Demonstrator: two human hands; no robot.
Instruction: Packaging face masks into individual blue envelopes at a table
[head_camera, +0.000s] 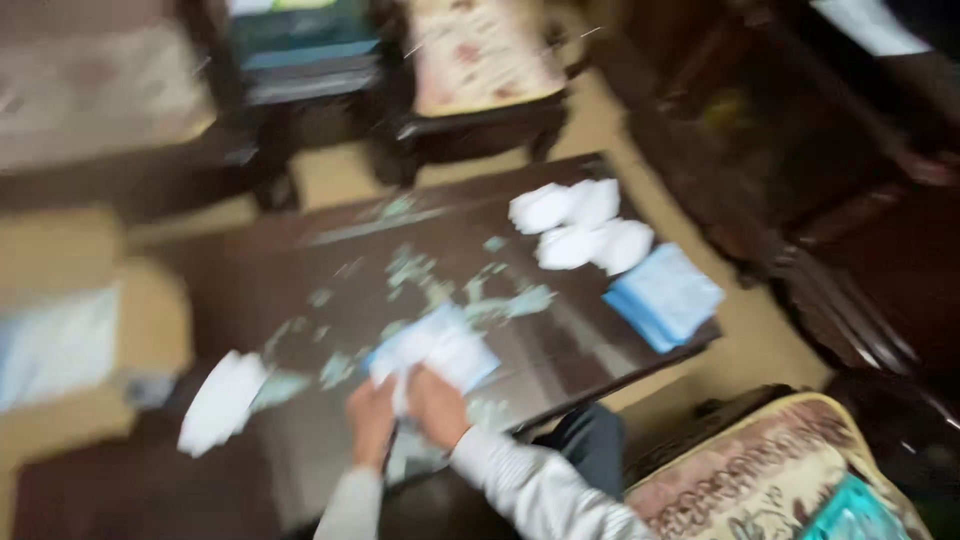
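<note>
The picture is blurred by motion. Both my hands meet near the front edge of a dark, glossy low table (330, 250). My left hand (370, 420) and my right hand (437, 405) together grip a white and pale blue flat packet (435, 348) that lies partly on the tabletop. My sleeves are light grey. A white folded piece (222, 400) lies to the left of my hands. At the far right of the table sit several white round pads (580, 225) and a stack of light blue sheets (663, 295).
Dark wooden chairs with patterned cushions (480, 55) stand beyond the table. A patterned cushion (770, 470) is at the lower right. A cardboard box (70, 320) with pale contents sits at the left. Dark wooden furniture (860, 230) fills the right side.
</note>
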